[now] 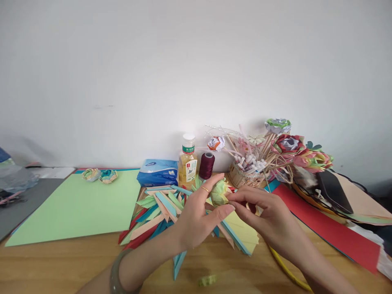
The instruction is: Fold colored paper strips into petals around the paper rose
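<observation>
A pale green and yellow paper flower [219, 192] is held up over the table between my two hands. My left hand [200, 212], with a ring on one finger, wraps its thumb and fingers around the flower's left side. At the flower's right edge, my right hand [263, 208] pinches a petal or fold between thumb and forefinger; the fingertips partly hide that spot. Beneath the hands lies a pile of folded paper strips [167, 204] in blue, green, peach and red. Yellow paper [241, 228] shows below the right hand.
Behind stand a tissue pack [157, 172], a drink bottle [188, 161], a maroon thread spool [206, 166] and a basket [245, 177] with sticks and paper flowers. Green paper sheets [82, 208] lie left, with two small paper flowers [99, 175]. Red paper [330, 228] and a phone [333, 191] lie right.
</observation>
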`<state>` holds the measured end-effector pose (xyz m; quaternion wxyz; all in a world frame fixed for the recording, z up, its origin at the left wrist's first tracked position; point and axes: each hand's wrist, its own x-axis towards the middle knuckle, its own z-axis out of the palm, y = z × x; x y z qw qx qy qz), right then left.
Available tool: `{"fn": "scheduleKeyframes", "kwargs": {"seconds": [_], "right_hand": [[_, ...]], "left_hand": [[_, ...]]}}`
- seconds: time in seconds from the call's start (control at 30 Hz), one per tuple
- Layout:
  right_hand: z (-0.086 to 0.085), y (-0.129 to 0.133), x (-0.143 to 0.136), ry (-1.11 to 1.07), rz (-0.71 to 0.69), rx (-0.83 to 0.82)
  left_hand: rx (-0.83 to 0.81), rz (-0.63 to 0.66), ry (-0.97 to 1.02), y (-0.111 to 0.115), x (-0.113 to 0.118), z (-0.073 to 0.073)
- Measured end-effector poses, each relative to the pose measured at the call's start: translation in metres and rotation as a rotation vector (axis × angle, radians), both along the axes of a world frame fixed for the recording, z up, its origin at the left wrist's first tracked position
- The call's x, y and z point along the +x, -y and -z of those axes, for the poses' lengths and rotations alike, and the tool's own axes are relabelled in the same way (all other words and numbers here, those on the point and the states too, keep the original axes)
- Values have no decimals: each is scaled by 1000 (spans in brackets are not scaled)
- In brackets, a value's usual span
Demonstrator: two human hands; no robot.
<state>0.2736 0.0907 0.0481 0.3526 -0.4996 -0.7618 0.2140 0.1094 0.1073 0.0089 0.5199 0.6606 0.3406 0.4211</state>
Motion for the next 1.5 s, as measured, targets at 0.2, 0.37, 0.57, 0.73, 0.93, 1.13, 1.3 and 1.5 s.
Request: {"fn": "scheduleKeyframes", "kwargs": {"seconds": [0.2, 0.37, 0.57, 0.73, 0.93, 1.13, 1.3, 1.5], "right_hand": [[4, -2, 0, -3, 17, 5], [2, -2, -1, -18, 23, -12], [-1, -4, 2, -81, 25, -87], [-4, -6, 5, -121, 16, -197], [2, -9, 5, -115, -12, -186], [4, -8, 0, -128, -14, -181], [3, -7, 2, -145, -24, -224], [3, -7, 2, -159, -20, -183]], "left_hand": [[-35, -2, 17, -1, 0, 2], [-54, 42, 51, -2, -1, 3], [-84, 95, 56, -3, -2, 2], [-49, 73, -5, -4, -3, 0], [-28, -17, -11, -2, -2, 2], [-26, -75, 1, -4, 1, 5], [-31, -54, 21, -3, 1, 5], [16, -46, 6, -2, -1, 6]]}}
